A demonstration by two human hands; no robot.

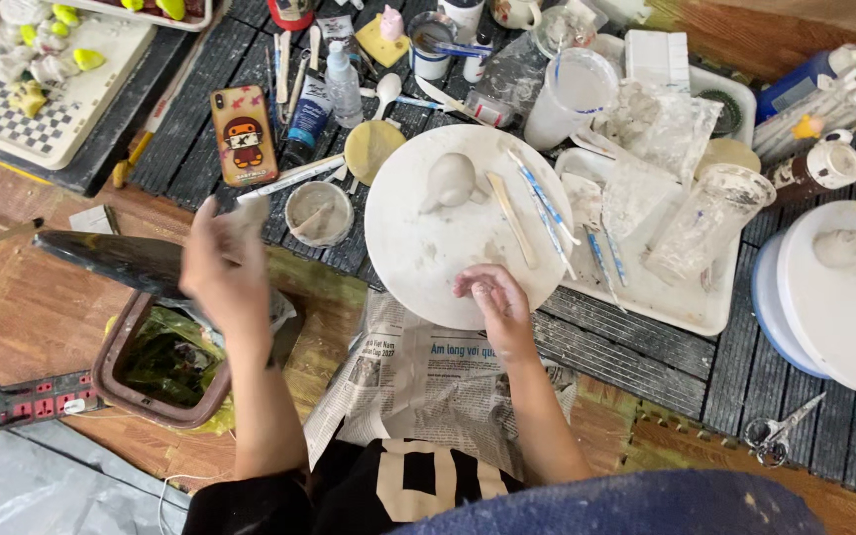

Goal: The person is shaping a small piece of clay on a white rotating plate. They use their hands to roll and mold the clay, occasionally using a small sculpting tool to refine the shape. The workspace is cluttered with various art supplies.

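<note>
A hobby clay-modelling workshop set up on the floor.

A round white turntable [448,233] carries a small grey clay figure [450,181] and wooden modelling sticks [512,220]; around it lie a clay-smeared white plastic tray [686,302], a small cup of grey slip [318,212], paint tubes [309,114], coloured markers [844,94] and spread newspaper [428,376] over dark slatted mats [646,347].

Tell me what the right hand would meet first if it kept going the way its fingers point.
The right hand rests at the near edge of the round white board, fingers pointing away and leftward. Going straight on, it would probably meet the grey clay lump first; depth is uncertain.
</note>
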